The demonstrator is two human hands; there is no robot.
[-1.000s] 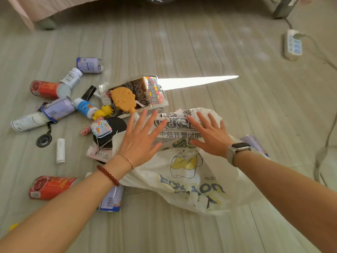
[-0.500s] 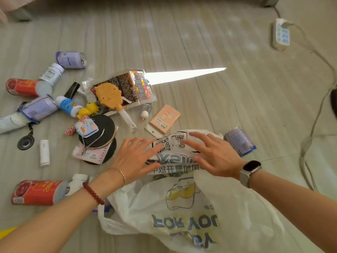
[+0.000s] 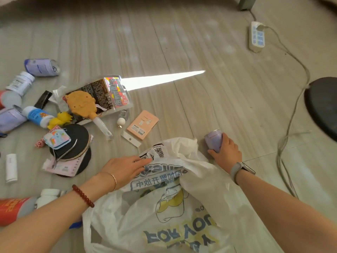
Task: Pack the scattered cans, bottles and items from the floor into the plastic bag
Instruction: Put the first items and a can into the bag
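So the plastic bag [image 3: 164, 207] is crumpled on the floor right in front of me, mouth end pointing away, and my left hand [image 3: 125, 167] is lying flat on its top edge with the fingers straight, just pinning it down by the QR code print. What's new: half a second ago both hands were flat on the bag, and now my right hand [image 3: 226, 152] has gone off to the side and wrapped its fingers round the purple can [image 3: 213, 140] that was sitting just beside the bag's right edge. It looks like it's barely off the floor, if at all (hard to tell from up here). So I'd call that the first item actually in hand, nothing visibly in the bag yet, and the mouth isn't really held open, which will probably be awkward when I bring the can over. Everything else is waiting on my left: the snack packet [image 3: 98, 95] with the orange toy on it, the peach card [image 3: 143, 124] near the bag, a second purple can [image 3: 42, 67] further out, and the red can [image 3: 14, 209] by my left forearm. Long way to go.
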